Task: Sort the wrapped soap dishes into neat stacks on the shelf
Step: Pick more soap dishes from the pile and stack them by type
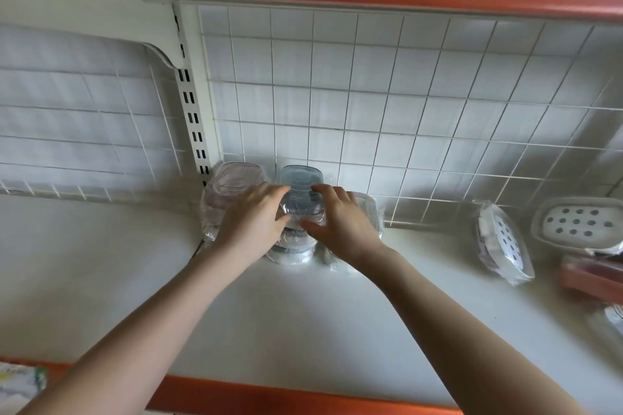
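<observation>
- The left hand [251, 217] and the right hand [340, 221] hold the top of a stack of wrapped blue-grey soap dishes [300, 189] from either side, near the back edge of the white shelf [303, 320].
- Left grip: fingers curled over the stack's left side, thumb against its front, holding the top dish in its clear wrap.
- Right grip: fingers bent over the right side, thumb pressed to the front of the same dish.
- Just left of it stands a stack of wrapped pink dishes [232, 185], beside the slotted upright [192, 104].
- Just right, partly hidden behind the right hand, is a wrapped white dish [369, 209]; it looks tilted, though the view is poor.
- Toward the right edge lie a wrapped white dish with holes [504, 242], an unwrapped grey-rimmed dish [578, 222] and a pink dish [593, 276].
- A wire grid panel [387, 94] backs the shelf.
</observation>
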